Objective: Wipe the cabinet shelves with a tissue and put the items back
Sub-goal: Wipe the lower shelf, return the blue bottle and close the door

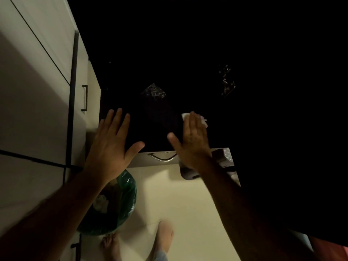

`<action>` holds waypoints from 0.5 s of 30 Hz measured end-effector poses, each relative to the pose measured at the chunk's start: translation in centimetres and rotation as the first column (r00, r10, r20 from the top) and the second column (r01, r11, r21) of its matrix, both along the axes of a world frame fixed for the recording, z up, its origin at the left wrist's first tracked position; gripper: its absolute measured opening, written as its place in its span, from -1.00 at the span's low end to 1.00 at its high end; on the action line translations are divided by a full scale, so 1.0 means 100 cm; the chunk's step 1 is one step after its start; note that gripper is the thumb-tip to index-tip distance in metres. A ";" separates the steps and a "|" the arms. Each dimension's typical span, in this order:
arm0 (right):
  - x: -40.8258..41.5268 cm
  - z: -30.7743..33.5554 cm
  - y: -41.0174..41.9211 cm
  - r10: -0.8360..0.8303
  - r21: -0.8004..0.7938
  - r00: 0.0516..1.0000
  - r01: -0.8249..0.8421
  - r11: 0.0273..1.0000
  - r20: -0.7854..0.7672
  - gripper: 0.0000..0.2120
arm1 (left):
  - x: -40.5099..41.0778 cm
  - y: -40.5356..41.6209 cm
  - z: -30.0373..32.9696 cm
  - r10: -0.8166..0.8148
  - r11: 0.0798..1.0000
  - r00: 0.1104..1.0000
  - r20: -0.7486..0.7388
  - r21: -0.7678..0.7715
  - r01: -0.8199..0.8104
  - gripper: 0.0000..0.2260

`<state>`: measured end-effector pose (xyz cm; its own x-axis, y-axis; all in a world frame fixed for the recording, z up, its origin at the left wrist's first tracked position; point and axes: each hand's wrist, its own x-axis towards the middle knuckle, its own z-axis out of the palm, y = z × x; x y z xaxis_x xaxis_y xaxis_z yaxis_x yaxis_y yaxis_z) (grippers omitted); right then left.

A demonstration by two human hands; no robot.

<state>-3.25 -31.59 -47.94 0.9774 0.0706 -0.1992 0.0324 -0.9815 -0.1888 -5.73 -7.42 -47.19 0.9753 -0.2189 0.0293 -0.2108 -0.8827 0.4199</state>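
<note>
While pressed flat under the right hand (194,140) on the dark shelf (154,129) near its front edge | tissue (204,121): light, soft, tears easily; pinch bunched edge | left hand (111,146) spread, empty.

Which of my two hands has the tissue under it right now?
The right hand: its straight fingers press the white tissue flat against the dark surface. The left hand lies spread and bare, with nothing under it.
</note>
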 end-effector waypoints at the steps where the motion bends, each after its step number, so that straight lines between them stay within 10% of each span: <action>1: -0.012 0.002 0.006 0.083 -0.002 0.997 -0.083 0.997 0.009 -0.08 | -0.002 0.000 0.000 0.003 1.000 1.000 -0.007 0.001 -0.003 -0.18; 5: -0.036 0.006 -0.022 0.241 -0.069 0.970 -0.243 0.968 -0.033 -0.08 | -0.005 0.008 -0.001 -0.004 1.000 1.000 -0.026 0.028 0.005 -0.18; 11: 0.025 0.004 -0.003 -0.008 -0.067 0.999 0.006 0.998 -0.034 -0.04 | -0.002 0.028 -0.002 0.026 0.999 0.999 -0.044 0.041 -0.024 -0.17; 15: 0.001 0.003 0.049 0.199 -0.020 0.980 -0.199 0.980 -0.018 -0.07 | -0.005 0.032 -0.004 0.055 0.998 0.997 -0.054 0.019 -0.055 -0.19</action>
<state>-3.12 -26.70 -47.61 0.9409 0.2589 -0.2184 0.2246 -0.9595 -0.1700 -6.25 -4.19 -47.64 0.9859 -0.1649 -0.0273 -0.1390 -0.8998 0.4136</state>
